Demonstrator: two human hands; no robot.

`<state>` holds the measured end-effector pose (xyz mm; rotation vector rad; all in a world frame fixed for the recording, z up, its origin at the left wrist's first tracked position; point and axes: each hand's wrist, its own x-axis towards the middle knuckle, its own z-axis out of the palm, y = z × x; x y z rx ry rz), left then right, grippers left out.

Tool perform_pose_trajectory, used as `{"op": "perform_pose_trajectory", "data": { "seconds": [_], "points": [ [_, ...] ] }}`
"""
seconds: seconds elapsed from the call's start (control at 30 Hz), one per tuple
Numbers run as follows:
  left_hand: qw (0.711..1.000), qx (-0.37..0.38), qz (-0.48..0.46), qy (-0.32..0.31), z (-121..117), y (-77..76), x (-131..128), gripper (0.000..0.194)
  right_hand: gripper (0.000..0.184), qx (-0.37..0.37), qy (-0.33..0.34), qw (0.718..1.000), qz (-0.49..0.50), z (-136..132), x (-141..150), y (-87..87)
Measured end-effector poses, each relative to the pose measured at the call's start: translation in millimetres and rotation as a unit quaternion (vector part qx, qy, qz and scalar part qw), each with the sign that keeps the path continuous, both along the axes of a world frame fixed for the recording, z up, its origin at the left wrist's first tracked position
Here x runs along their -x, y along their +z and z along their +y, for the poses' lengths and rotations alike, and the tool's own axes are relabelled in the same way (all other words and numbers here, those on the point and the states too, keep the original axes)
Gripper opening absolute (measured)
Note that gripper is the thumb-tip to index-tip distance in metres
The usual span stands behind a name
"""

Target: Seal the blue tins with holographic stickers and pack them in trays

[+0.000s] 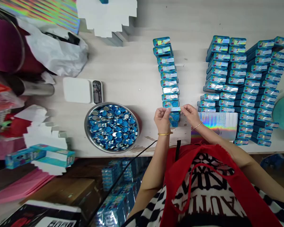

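My left hand [162, 119] and my right hand [190, 115] pinch the two ends of a short shiny sticker strip [175, 109]. The strip lies stretched across a blue box [171, 103] in a single column; whether it touches the box is unclear. Farther up that column, several blue boxes [168, 75] carry shiny strips on their upward sides. Beside my right wrist, partly under the forearm, is a holographic sticker sheet [223, 125]. To the right stand rows of similar blue boxes [248, 97] with shiny strips.
Left of the column, a metal bowl [85, 132] holds many small round blue-and-silver pieces. Behind it lies a white digital scale [77, 90]. A teal tub [282, 110] stands at the right edge. Stacked blue packs [118, 201] sit below the table, near a black cable [127, 167].
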<state>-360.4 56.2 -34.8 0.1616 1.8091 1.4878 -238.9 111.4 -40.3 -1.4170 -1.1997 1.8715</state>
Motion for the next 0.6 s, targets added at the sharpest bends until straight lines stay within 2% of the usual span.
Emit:
{"op": "perform_pose_trajectory", "data": {
  "seconds": [0.1,0.2,0.27,0.43,0.6],
  "points": [
    [0.994,0.012,0.107,-0.033,3,-14.5,6,0.03,0.049,-0.053,-0.001,0.998,-0.041,3,4,-4.6],
    [0.964,0.04,0.256,-0.061,8,-24.4,11,0.018,0.044,-0.076,0.019,0.993,-0.087,10,8,-12.3],
    [0.945,0.068,0.311,-0.072,11,-28.6,12,0.015,0.039,-0.089,0.028,0.99,-0.108,14,9,-17.5],
    [0.921,0.135,0.355,-0.089,15,-37.8,13,0.015,0.032,-0.116,0.049,0.983,-0.137,18,11,-30.9],
    [0.913,0.186,0.348,-0.102,15,-42.9,14,0.019,0.029,-0.114,0.059,0.984,-0.121,20,13,-48.2]
  ]
}}
